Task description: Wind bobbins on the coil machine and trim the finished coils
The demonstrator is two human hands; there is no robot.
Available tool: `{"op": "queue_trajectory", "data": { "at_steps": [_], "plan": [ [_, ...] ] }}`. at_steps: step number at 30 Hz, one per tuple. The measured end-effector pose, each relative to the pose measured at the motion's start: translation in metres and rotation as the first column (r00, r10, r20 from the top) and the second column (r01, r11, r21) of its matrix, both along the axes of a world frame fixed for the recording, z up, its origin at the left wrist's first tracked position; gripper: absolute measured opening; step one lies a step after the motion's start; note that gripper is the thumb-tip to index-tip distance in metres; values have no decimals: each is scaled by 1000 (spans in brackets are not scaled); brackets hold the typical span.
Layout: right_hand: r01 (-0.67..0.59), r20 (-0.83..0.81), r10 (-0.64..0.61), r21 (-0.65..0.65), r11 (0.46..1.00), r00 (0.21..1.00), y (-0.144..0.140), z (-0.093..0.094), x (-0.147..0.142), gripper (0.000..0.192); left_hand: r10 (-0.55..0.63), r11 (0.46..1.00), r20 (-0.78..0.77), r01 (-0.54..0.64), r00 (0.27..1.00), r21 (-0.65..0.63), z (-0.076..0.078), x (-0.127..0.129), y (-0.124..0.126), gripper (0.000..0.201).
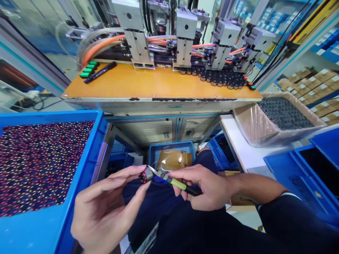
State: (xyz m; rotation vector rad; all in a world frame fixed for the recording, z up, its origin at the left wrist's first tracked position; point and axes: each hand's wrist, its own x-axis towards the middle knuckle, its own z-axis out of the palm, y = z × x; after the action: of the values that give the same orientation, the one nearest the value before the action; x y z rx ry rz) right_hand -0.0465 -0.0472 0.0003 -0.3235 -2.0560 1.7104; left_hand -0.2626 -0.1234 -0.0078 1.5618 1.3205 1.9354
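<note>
**Bright, even overhead light; wide-angle distortion**

Soft shadows lie beneath the orange bench. Glare marks the plastic bag. Edges bow strongly; the corners smear. The centre stays sharp, and the left hand looks slightly soft.

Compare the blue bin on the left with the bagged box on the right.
The blue bin is bare plastic, filled with small parts carrying red and blue wires. The box is lined with a clear bag and holds plain dark parts with no wires showing. The bin sits close beside the left hand; the box sits farther off, on a white table. Both are nearly full.

Bin left, workbench ahead, box right
</note>
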Motion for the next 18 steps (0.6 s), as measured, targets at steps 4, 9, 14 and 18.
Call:
{"op": "queue_trajectory", "data": {
  "at_steps": [4, 9, 14, 18],
  "plan": [
    [58, 76, -58, 12, 998, 995, 0, -1, 0, 57, 0, 1000, 42, 0, 999, -18, 4, 4, -1, 57],
    [113, 157, -96, -99, 989, 983, 5, 3, 0, 64, -94, 971, 454, 183, 886, -157, 4, 5, 0, 48],
    [132, 191, -95, -190, 973, 977, 8, 5, 1, 61, -175, 884, 840, 458, 514, -96, -7, -2, 5, 43],
    [149, 173, -107, -251, 957, 979, 8, 3, 0, 48, -141, 876, 898, 475, 416, -82, -11, -3, 7, 39]
  ]
}}
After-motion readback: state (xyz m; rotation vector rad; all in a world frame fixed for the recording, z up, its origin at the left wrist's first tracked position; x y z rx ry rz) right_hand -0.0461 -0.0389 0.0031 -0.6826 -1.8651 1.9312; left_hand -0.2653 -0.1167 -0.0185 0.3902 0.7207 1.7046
